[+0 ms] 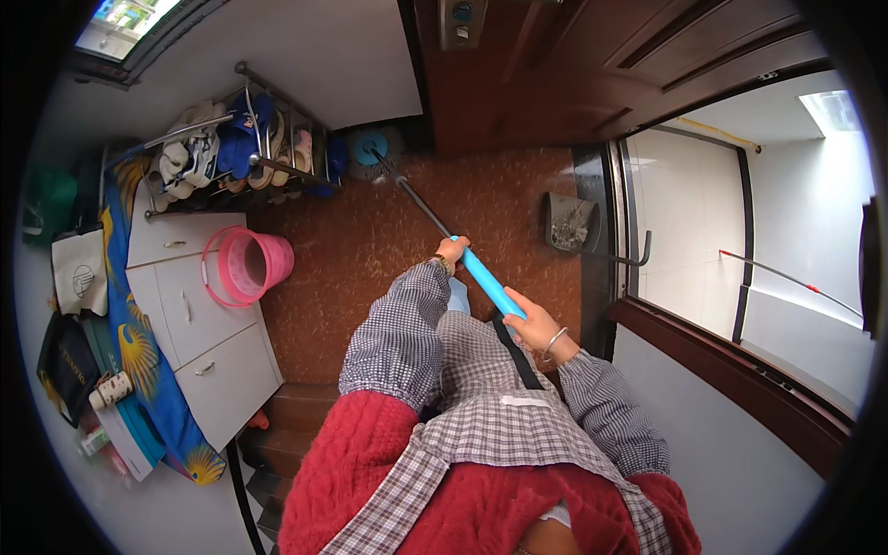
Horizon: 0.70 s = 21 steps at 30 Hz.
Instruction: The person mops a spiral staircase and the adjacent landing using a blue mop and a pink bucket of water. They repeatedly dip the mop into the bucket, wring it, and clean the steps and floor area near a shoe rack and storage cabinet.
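Both of my hands grip a mop (424,205) with a light blue sleeve on its dark pole. My left hand (452,252) is wrapped around the pole at the far end of the sleeve. Nearer my body, my right hand (534,322) holds the sleeve's near end. The pole slants away to a round mop head (374,149) with a blue disc and grey strands. That head rests on the reddish-brown floor (333,277) by the wall corner, between the shoe rack (298,166) and the door.
A pink bucket (277,260) stands by a white cabinet (225,378) on the left. The metal rack is full of shoes. A dustpan (572,225) holding debris sits near the doorway sill. The brown door (513,90) stands open; another pole (770,267) leans outside.
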Available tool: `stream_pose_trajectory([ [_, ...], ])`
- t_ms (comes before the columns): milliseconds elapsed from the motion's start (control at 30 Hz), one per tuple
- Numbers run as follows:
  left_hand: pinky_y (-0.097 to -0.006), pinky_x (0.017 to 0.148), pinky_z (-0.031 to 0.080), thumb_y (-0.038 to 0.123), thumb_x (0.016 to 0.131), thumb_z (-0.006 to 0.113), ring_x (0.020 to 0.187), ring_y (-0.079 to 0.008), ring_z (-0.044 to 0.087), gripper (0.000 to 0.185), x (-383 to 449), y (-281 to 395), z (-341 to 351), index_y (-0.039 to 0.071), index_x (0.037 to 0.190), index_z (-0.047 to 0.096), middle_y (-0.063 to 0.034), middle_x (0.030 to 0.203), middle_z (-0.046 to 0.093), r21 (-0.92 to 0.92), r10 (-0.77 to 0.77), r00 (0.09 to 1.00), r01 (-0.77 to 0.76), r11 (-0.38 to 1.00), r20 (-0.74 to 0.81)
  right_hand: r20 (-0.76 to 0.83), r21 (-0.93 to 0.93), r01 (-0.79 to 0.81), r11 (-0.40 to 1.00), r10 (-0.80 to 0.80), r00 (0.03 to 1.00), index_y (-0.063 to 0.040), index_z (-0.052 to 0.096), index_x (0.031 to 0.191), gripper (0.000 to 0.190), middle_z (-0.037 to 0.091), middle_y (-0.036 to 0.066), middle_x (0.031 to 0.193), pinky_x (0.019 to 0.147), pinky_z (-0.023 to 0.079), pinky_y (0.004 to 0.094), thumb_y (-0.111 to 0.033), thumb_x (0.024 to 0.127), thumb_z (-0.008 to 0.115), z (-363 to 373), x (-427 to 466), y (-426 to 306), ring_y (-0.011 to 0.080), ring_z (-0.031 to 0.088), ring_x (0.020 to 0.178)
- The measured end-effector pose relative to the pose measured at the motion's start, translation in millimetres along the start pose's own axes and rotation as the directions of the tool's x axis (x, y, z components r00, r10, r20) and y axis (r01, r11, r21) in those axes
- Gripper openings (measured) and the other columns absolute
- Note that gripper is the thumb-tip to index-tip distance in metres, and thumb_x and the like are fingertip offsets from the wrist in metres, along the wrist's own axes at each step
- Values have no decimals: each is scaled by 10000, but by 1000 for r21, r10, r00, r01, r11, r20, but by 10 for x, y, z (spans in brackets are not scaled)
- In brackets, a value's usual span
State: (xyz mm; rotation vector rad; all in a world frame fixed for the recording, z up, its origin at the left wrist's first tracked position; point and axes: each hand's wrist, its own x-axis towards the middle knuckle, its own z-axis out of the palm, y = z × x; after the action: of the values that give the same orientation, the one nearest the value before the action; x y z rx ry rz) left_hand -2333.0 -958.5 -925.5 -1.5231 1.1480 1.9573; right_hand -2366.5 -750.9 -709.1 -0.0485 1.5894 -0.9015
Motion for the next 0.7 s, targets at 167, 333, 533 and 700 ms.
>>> stream_pose_trajectory([
  [167, -379, 490, 417, 219, 897, 517, 565, -192, 465, 286, -51, -368, 306, -41, 998, 452, -99, 677, 468, 122, -26, 996, 35, 992, -81, -38, -47, -18, 999, 17, 999, -151, 268, 1418, 587, 525, 29, 705, 437, 388, 248, -119, 890, 522, -77, -235, 444, 81, 451, 493],
  [333, -382, 428, 402, 243, 868, 558, 547, -202, 512, 335, -623, -863, 976, -53, 997, 467, -130, 725, 525, 187, -135, 990, 127, 974, 35, -108, -34, 28, 999, -31, 994, -140, 279, 1413, 584, 513, 11, 735, 441, 379, 230, -71, 881, 509, -233, -1037, 950, 68, 443, 502],
  [533, -341, 396, 373, 265, 854, 581, 485, -187, 457, 216, -1196, -1588, 1933, 73, 850, 481, -73, 673, 495, 112, -315, 856, 296, 949, 410, -112, 146, -258, 955, 275, 955, -127, 309, 1398, 611, 510, 8, 727, 374, 319, 214, -29, 845, 548, -738, -2274, 1057, 61, 438, 472],
  [700, -300, 395, 393, 269, 853, 586, 481, -158, 443, 196, -1346, -1383, 1859, 98, 828, 493, -46, 642, 482, 21, -277, 850, 299, 954, 448, -142, 173, -265, 949, 290, 946, -116, 329, 1388, 616, 508, 7, 702, 364, 316, 212, -12, 829, 566, -756, -2273, 821, 63, 442, 463],
])
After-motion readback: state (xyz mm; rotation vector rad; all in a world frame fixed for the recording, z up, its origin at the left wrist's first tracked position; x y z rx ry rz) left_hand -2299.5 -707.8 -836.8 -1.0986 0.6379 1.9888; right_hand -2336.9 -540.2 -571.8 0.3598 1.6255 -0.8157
